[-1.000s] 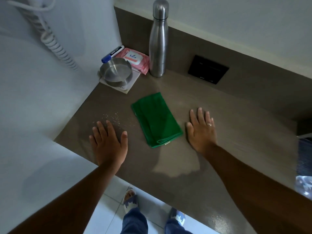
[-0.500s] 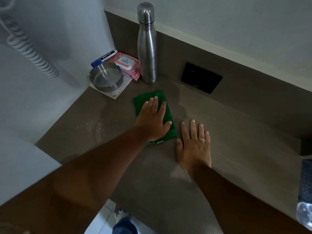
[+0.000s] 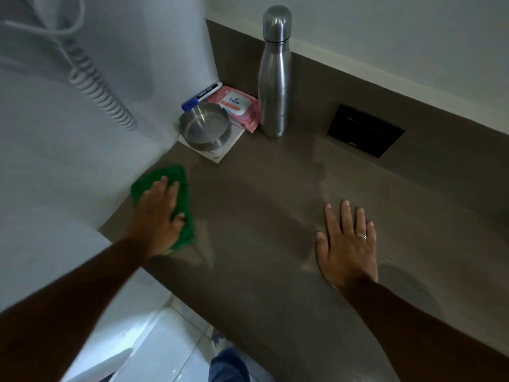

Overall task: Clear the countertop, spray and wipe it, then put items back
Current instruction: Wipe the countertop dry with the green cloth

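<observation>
Green cloth (image 3: 181, 188) under the flat, spread left hand (image 3: 157, 216) at the worktop (image 3: 261, 216) edge, right hand (image 3: 347, 244) open, palm down on bare worktop

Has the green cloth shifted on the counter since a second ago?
Yes. The green cloth, under the left hand, has slid left to the counter's left edge, away from the steel bottle, which it earlier lay below.
</observation>
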### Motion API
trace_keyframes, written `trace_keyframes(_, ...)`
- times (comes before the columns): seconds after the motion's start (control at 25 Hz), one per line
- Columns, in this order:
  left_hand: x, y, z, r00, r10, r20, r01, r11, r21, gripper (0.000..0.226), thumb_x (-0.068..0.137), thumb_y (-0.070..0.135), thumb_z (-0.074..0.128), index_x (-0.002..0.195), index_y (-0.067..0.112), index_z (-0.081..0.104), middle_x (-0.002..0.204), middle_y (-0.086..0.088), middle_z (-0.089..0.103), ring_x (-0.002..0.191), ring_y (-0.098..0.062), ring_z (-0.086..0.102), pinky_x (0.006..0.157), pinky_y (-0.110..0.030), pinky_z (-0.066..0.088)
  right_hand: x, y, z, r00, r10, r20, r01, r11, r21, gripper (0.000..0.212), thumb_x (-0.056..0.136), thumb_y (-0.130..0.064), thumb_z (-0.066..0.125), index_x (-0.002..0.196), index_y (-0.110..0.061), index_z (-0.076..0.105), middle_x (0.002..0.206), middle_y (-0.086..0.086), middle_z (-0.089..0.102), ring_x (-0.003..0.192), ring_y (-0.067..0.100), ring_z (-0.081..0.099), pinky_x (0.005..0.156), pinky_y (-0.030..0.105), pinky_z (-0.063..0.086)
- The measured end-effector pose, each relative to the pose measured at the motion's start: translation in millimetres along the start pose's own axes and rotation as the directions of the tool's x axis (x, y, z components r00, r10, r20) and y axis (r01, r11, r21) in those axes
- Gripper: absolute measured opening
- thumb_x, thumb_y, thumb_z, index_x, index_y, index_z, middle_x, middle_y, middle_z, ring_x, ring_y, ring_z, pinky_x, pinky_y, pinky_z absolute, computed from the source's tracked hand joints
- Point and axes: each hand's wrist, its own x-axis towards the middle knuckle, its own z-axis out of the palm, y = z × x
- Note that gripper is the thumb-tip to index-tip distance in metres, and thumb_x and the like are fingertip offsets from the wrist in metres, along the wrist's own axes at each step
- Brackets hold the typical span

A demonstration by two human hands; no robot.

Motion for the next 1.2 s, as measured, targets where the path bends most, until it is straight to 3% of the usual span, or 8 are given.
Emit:
trace_keyframes(0.12, -4.5, -42.1, -9.9, 0.998, 0.018, 0.060, -0.020, 0.999, 0.028, 0.079, 0.081, 0.033, 0.052, 0.149, 0.004, 0.025, 0.155, -0.027, 0.023, 0.140, -0.047, 0.026, 0.115, -0.056, 0.023, 0.2, -2.2, 1.2, 1.000, 0.001, -0.005, -0.001, 1.000, -0.004, 0.065, 0.098, -0.050, 0.019, 0.156, -0.022, 0.016, 0.164, 0.015, 0.015, 0.149, 0.040, 0.013, 0.120, 0.054, 0.015)
trace_keyframes(0.36, -61.4, 101.1, 23.4, 0.896, 0.445, -0.019, -0.444, 0.890, -0.106, 0.087, 0.086, 0.073, 0.036, 0.152, 0.018, 0.024, 0.161, -0.015, 0.014, 0.148, -0.035, 0.014, 0.119, -0.050, 0.009, -0.7, -3.4, -1.7, 1.000, 0.012, 0.002, -0.012, 1.000, -0.004, 0.066, 0.098, -0.051, 0.015, 0.157, -0.022, 0.013, 0.164, 0.015, 0.011, 0.150, 0.039, 0.010, 0.120, 0.054, 0.012)
trace_keyframes(0.48, -27.7, 151.8, 20.9, 0.835, 0.549, -0.034, -0.550, 0.834, -0.046, 0.084, 0.087, 0.074, 0.029, 0.153, 0.023, 0.017, 0.162, -0.012, 0.011, 0.148, -0.031, 0.010, 0.120, -0.046, 0.007, -0.1, -4.4, -4.3, 1.000, 0.012, -0.012, -0.012, 1.000, 0.001, 0.066, 0.097, -0.050, 0.016, 0.156, -0.021, 0.016, 0.164, 0.015, 0.014, 0.149, 0.040, 0.012, 0.120, 0.055, 0.013)
trace_keyframes(0.68, 20.5, 112.8, 9.3, 0.896, 0.441, -0.056, -0.442, 0.897, -0.009, 0.077, 0.090, 0.067, 0.030, 0.153, 0.025, 0.016, 0.162, -0.011, 0.010, 0.148, -0.031, 0.010, 0.120, -0.048, 0.011, 0.6, 0.1, 3.0, 0.999, -0.012, -0.049, 0.011, 1.000, -0.009, 0.065, 0.097, -0.051, 0.018, 0.155, -0.021, 0.022, 0.162, 0.016, 0.021, 0.147, 0.041, 0.019, 0.117, 0.056, 0.020)
trace_keyframes(0.84, -28.4, -15.0, 17.4, 0.887, 0.459, -0.052, -0.459, 0.888, 0.015, 0.074, 0.091, 0.068, 0.022, 0.154, 0.028, 0.018, 0.163, -0.009, 0.011, 0.148, -0.031, 0.014, 0.118, -0.050, 0.012, 1.4, 3.5, 8.8, 0.998, -0.014, -0.058, 0.013, 1.000, -0.020, 0.065, 0.098, -0.053, 0.015, 0.155, -0.022, 0.019, 0.161, 0.016, 0.021, 0.146, 0.040, 0.019, 0.116, 0.056, 0.021)
trace_keyframes(0.96, -5.9, -80.4, -4.4, 0.961, 0.275, 0.018, -0.276, 0.959, 0.064, 0.081, 0.090, 0.070, 0.015, 0.153, 0.020, 0.022, 0.160, -0.017, 0.016, 0.145, -0.039, 0.020, 0.116, -0.054, 0.017, 0.7, 0.9, 10.1, 0.997, -0.012, -0.076, 0.010, 1.000, -0.024, 0.063, 0.098, -0.050, 0.019, 0.154, -0.020, 0.022, 0.160, 0.017, 0.024, 0.145, 0.043, 0.022, 0.115, 0.058, 0.023)
trace_keyframes(1.08, -16.8, -51.2, -0.1, 0.985, 0.173, -0.021, -0.172, 0.985, 0.007, 0.086, 0.087, 0.070, 0.020, 0.152, 0.014, 0.027, 0.159, -0.023, 0.016, 0.144, -0.045, 0.019, 0.116, -0.058, 0.016, 1.4, 0.5, 6.1, 0.998, -0.016, -0.062, 0.015, 1.000, -0.017, 0.063, 0.098, -0.049, 0.020, 0.154, -0.020, 0.019, 0.161, 0.017, 0.021, 0.146, 0.043, 0.019, 0.116, 0.057, 0.020)
trace_keyframes(1.2, -86.9, 37.3, 26.0, 0.971, 0.227, -0.079, -0.232, 0.971, -0.062, 0.091, 0.084, 0.074, 0.028, 0.152, 0.013, 0.028, 0.159, -0.022, 0.016, 0.144, -0.043, 0.018, 0.115, -0.057, 0.014, -1.0, -0.4, 4.4, 0.999, 0.000, -0.043, -0.001, 1.000, -0.023, 0.064, 0.098, -0.050, 0.016, 0.156, -0.021, 0.014, 0.163, 0.016, 0.016, 0.148, 0.042, 0.014, 0.118, 0.056, 0.015)
